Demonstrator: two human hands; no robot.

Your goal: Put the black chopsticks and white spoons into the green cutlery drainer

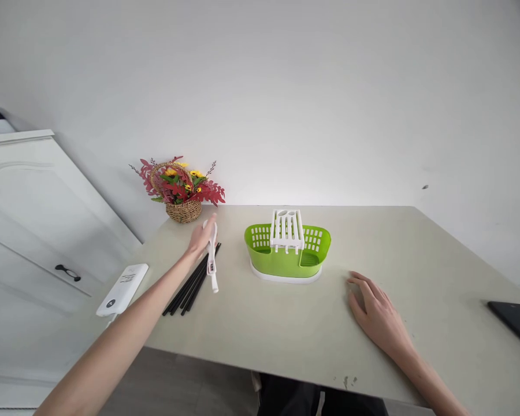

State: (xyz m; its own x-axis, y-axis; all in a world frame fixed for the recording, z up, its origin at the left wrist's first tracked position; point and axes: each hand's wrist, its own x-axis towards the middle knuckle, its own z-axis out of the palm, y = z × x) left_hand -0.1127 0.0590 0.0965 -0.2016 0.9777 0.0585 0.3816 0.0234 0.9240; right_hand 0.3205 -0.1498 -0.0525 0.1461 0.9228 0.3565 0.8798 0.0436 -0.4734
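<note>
My left hand (202, 237) is closed around the top of a slim white plastic tool (212, 261). The tool hangs down, with a slotted section and a narrow lower end; its exact kind is not clear. Just beside it, a bundle of several black chopsticks (192, 289) lies slanted on the table. At the middle stands a green utensil basket (264, 263) on a white base, with a white slotted rack (286, 231) across its top. My right hand (375, 312) rests palm down on the table, right of the basket, fingers loosely apart and holding nothing.
A wicker basket of artificial flowers (182, 211) stands at the back left by the wall. A white power bank (122, 289) with a cable lies near the left edge. A black phone (515, 323) is at the far right. A white cabinet (39, 242) adjoins the table (260, 329).
</note>
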